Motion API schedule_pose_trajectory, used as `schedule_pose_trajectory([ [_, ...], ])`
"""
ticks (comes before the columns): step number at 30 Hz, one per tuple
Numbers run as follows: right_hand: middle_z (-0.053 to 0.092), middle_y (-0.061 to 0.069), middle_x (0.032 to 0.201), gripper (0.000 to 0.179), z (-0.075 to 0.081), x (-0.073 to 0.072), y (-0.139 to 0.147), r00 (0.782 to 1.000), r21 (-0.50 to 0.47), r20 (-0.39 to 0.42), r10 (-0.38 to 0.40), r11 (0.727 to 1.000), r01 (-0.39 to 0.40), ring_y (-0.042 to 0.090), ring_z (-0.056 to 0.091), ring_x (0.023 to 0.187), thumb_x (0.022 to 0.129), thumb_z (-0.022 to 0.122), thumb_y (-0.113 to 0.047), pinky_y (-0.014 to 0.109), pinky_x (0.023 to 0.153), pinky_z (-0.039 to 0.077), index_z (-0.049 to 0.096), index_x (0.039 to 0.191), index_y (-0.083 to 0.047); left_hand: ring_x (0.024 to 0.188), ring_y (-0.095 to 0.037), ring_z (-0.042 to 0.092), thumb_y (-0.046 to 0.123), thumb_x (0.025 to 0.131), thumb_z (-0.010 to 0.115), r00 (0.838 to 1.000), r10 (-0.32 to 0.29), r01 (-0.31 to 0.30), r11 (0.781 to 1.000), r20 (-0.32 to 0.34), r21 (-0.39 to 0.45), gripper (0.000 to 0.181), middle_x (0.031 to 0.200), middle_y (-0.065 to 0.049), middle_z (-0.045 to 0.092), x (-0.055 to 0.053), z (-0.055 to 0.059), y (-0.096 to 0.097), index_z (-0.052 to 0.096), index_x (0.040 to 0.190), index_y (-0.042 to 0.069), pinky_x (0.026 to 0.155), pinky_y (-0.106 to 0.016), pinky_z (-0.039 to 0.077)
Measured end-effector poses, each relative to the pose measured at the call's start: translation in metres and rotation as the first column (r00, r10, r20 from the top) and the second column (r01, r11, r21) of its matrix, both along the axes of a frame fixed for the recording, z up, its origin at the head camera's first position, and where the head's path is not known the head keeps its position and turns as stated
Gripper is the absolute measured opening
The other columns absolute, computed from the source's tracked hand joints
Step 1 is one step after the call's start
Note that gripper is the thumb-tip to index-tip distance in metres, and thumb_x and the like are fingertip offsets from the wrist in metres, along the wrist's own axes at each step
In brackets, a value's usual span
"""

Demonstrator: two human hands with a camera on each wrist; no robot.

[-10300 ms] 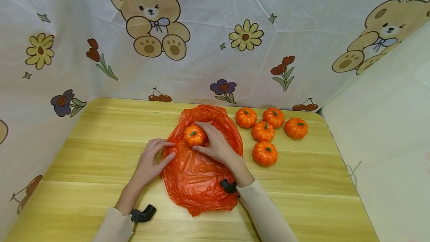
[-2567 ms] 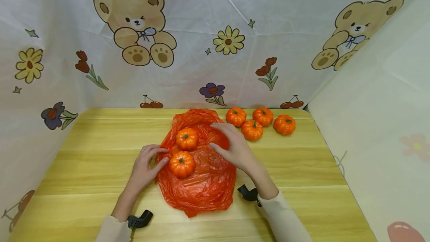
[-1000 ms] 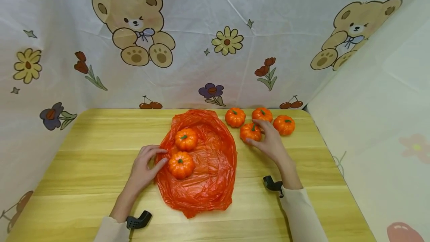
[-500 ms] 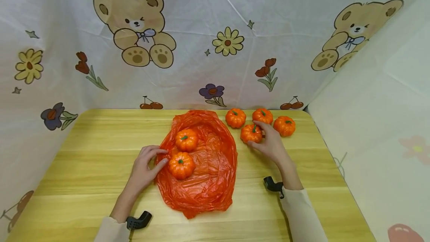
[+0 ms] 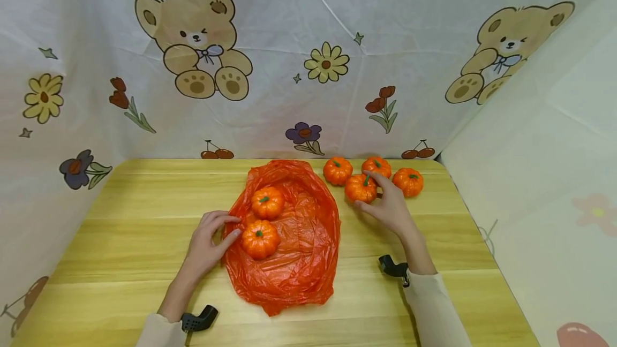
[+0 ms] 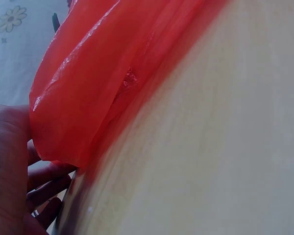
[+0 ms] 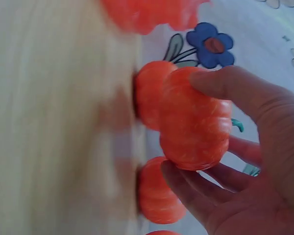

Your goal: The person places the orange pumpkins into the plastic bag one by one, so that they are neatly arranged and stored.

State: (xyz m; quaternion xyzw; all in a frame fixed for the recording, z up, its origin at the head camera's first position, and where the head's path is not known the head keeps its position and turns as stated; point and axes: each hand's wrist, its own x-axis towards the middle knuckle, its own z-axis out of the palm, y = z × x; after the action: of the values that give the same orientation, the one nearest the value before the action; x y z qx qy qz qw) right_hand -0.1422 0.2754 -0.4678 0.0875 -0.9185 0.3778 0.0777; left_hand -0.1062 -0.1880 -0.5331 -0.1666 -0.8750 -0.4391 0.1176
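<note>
My right hand (image 5: 389, 208) grips a small orange pumpkin (image 5: 359, 188) with a green stem, thumb on one side and fingers on the other. The right wrist view shows this pumpkin (image 7: 196, 122) raised off the table. My left hand (image 5: 207, 240) holds the left rim of a red plastic bag (image 5: 303, 266), spread wide on the table. In the left wrist view, the bag's edge (image 6: 73, 112) lies between thumb and fingers. Inside the bag sit two pumpkins, one at the back (image 5: 268, 202) and another nearer (image 5: 261, 240).
Three more pumpkins rest by the table's back edge: one left of the right hand (image 5: 337, 171), one behind it (image 5: 376, 167) and one to its right (image 5: 408, 182). A bear-printed cloth (image 5: 270, 117) hangs behind the wood-grain table (image 5: 144, 202); a pale wall (image 5: 540, 202) stands at right.
One pumpkin was in the bag at first; now two are. My right hand has gone from over the bag to another pumpkin on the right and lifted it slightly. My left hand stays put.
</note>
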Motion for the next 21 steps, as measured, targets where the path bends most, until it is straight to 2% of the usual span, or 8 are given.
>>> schedule_pose_trajectory([
  [6,0.058,0.012,0.15,0.08,0.019,0.006,-0.011,0.999,-0.023,-0.037,0.038,0.999,-0.039,0.036,0.058,0.135,0.084,0.091,-0.021,0.054,0.097,0.059,0.052,0.153,-0.013,0.118,-0.023,0.054,0.016,0.093,0.081,1.0,-0.001,0.001,1.0,-0.017,0.0,0.02,0.121,-0.006,0.068,0.0,0.0,0.0,0.078,0.113,0.013,0.101,-0.031,0.041],
  [14,0.06,0.012,0.147,0.08,0.038,0.016,-0.025,0.993,0.003,-0.085,0.077,0.997,-0.077,0.032,0.062,0.13,0.083,0.091,-0.022,0.053,0.098,0.059,0.052,0.153,-0.014,0.122,-0.019,0.053,0.018,0.093,0.082,1.0,0.006,-0.006,1.0,0.014,0.002,0.022,0.123,-0.003,0.067,0.0,0.0,0.0,0.078,0.113,0.015,0.104,-0.027,0.039],
  [18,0.06,0.008,0.148,0.082,0.048,0.023,-0.036,0.987,-0.01,-0.093,0.131,0.991,-0.133,0.03,0.061,0.131,0.083,0.092,-0.022,0.051,0.099,0.059,0.052,0.154,-0.014,0.122,-0.019,0.053,0.018,0.092,0.083,1.0,0.006,-0.006,1.0,0.016,-0.001,0.022,0.123,-0.003,0.067,0.0,0.001,0.0,0.078,0.113,0.015,0.104,-0.027,0.039],
  [21,0.059,0.005,0.149,0.082,0.047,0.027,-0.047,0.976,-0.018,-0.098,0.193,0.981,-0.196,0.028,0.06,0.133,0.083,0.092,-0.021,0.049,0.099,0.059,0.052,0.154,-0.015,0.122,-0.019,0.053,0.018,0.093,0.082,1.0,0.005,-0.005,1.0,0.02,-0.004,0.021,0.123,-0.003,0.067,0.0,0.0,0.0,0.077,0.113,0.014,0.104,-0.027,0.039],
])
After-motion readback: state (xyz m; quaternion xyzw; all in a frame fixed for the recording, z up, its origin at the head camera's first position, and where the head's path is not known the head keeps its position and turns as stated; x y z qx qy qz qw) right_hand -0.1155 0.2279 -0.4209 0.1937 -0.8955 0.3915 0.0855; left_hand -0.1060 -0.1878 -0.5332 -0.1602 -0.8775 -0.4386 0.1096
